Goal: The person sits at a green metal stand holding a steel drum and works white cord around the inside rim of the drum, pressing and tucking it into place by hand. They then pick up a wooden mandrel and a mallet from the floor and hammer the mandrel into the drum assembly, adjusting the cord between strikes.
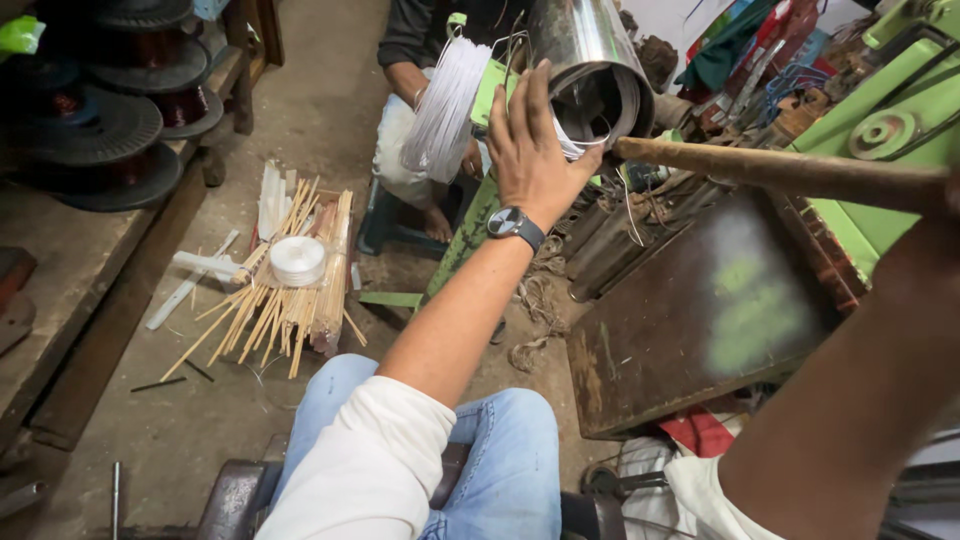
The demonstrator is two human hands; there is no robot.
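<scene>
My left hand [530, 140], with a watch on its wrist, reaches forward with its fingers spread and rests against the open end of a shiny metal cylinder [590, 60]. Thin wire shows inside the cylinder's mouth. A long brown wooden handle [780, 172] runs from the right edge to the cylinder's opening. My right forearm fills the lower right; the right hand sits at the frame's right edge on the handle, mostly cut off. Behind the cylinder a seated person holds a white coil of wire [445, 105].
Bamboo sticks and a white tape roll [298, 260] lie on the floor at left. Dark spools [100, 130] are stacked on a wooden bench. A rusty metal box [700, 310] and a green machine [900, 110] stand at right. My knees in jeans are below.
</scene>
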